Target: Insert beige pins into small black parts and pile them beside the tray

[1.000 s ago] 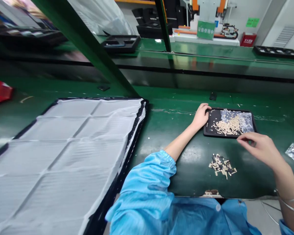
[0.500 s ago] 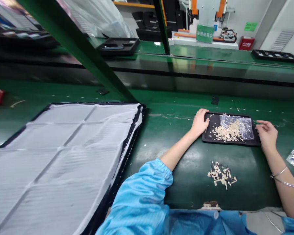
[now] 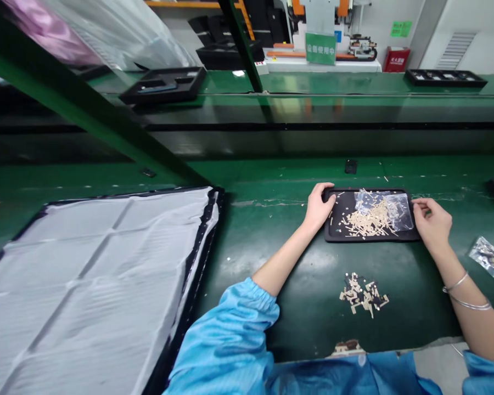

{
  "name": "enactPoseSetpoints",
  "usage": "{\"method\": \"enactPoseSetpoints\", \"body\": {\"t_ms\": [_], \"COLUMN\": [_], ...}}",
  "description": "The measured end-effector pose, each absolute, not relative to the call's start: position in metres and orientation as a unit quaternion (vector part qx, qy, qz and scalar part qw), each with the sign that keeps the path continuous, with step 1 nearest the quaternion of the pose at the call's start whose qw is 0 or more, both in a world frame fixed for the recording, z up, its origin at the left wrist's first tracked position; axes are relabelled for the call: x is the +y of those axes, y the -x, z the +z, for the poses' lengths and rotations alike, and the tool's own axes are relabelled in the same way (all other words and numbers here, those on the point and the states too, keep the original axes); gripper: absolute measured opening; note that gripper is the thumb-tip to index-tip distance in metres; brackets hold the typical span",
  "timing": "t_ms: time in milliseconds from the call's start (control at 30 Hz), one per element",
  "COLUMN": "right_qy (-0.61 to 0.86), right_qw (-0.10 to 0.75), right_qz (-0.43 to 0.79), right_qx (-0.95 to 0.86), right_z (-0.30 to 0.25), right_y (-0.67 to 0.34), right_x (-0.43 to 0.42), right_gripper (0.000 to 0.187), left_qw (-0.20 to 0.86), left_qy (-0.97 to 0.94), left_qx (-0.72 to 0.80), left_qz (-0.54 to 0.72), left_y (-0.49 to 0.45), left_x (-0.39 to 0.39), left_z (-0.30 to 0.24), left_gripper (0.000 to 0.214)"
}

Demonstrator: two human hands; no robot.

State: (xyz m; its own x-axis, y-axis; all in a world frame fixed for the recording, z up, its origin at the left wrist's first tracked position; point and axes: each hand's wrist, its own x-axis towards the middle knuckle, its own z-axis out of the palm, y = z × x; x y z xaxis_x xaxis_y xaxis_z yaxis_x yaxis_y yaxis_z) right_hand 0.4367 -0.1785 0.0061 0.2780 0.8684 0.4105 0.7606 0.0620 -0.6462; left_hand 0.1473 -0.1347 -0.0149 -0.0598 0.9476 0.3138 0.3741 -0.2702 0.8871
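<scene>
A shallow black tray [image 3: 341, 207] lies on the green bench between my hands. My left hand [image 3: 319, 207] grips its left end, thumb over the rim and fingers behind the far corner. At the right end, my right hand [image 3: 434, 224] has its fingers curled and pinched at the rim. Inside the tray is a heap of small beige strips and bits [image 3: 370, 220], with a clear plastic bag [image 3: 401, 211] lying partly among them. Closer to my body, a loose pile of small beige and dark parts [image 3: 364, 295] rests directly on the bench.
A large black-framed panel covered with white sheeting [image 3: 86, 285] fills the left. A silvery bag [image 3: 486, 255] lies right of my right hand. One green post [image 3: 119, 131] slants across the left. Black trays [image 3: 164, 85] stand on the raised ledge behind.
The view has turned and levelled, so most things appear farther left. Both hands stay at the tray's ends, and its contents look the same.
</scene>
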Motion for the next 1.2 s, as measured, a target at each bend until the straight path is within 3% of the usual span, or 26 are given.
{"method": "enactPoseSetpoints", "body": {"t_ms": [300,367,500,667,833,900,1000,1200], "right_qy": [0.481,0.419,0.342,0.330,0.312,0.317,0.312,0.327], "right_qw": [0.330,0.292,0.127,0.007,-0.069,-0.089,-0.097,-0.040], "right_qz": [-0.002,0.046,0.188,0.263,0.298,0.284,0.289,0.325], "right_qx": [-0.813,-0.858,-0.912,-0.907,-0.900,-0.901,-0.900,-0.887], "right_z": [0.034,0.040,0.042,0.049,0.058,0.058,0.055,0.049], "right_y": [-0.392,-0.379,-0.366,-0.367,-0.376,-0.376,-0.371,-0.362], "right_x": [-0.222,-0.234,-0.245,-0.244,-0.246,-0.248,-0.248,-0.248], "right_gripper": [0.015,0.013,0.017,0.004,0.028,0.029,0.017,0.013], "left_qw": [0.315,0.316,0.308,0.321,0.327,0.325,0.324,0.351], "left_qy": [-0.600,-0.597,-0.599,-0.594,-0.589,-0.591,-0.589,-0.569], "left_qx": [0.519,0.524,0.533,0.521,0.522,0.523,0.523,0.544], "left_qz": [0.522,0.519,0.512,0.523,0.523,0.521,0.524,0.508], "left_y": [-0.147,-0.147,-0.148,-0.148,-0.148,-0.149,-0.151,-0.151], "left_x": [-0.130,-0.130,-0.130,-0.129,-0.128,-0.127,-0.125,-0.129], "left_z": [-0.019,-0.019,-0.019,-0.020,-0.019,-0.018,-0.018,-0.013], "left_gripper": [0.027,0.027,0.027,0.025,0.027,0.026,0.026,0.029]}}
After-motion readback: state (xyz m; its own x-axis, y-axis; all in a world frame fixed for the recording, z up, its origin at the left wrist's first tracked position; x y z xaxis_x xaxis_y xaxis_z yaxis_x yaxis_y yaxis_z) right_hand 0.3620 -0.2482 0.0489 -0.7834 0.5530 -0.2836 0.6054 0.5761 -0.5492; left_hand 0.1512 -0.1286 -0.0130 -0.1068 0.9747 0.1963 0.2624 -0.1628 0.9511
